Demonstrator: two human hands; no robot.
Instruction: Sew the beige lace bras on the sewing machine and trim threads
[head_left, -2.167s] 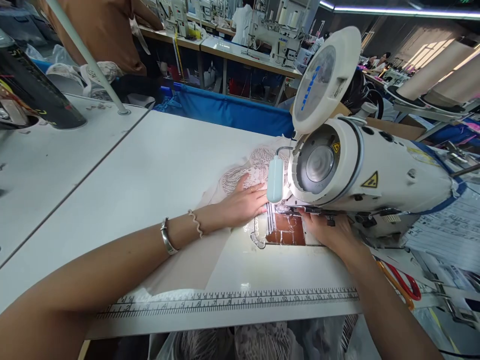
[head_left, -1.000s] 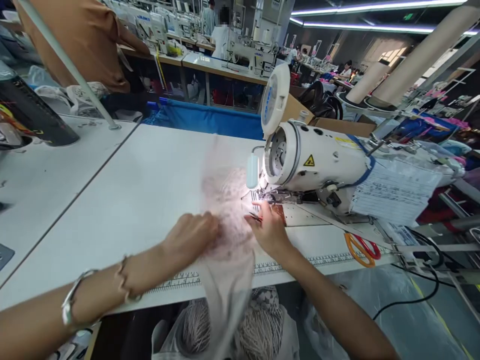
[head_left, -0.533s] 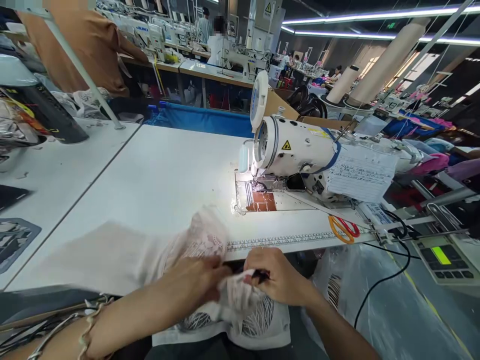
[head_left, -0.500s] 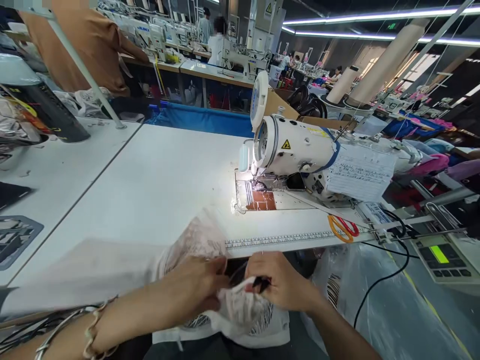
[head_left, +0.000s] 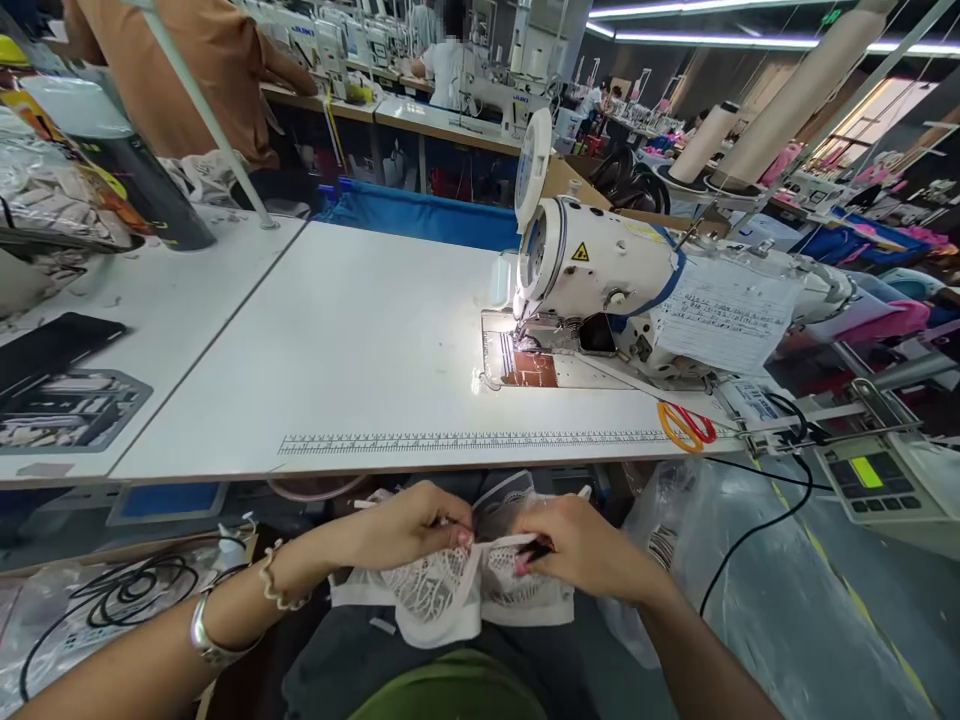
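Between left hand and right hand, short of the desk: lace piece.
Gripped by both hands; dark tool pinched in right.

Two hands show, the left hand and the right hand, and they share one white lace piece. Two bracelets circle the left wrist. The near table carries one sewing machine, one pair of scissors and one printed ruler. One control panel sits at the right, and two tall thread cones rise behind the machine
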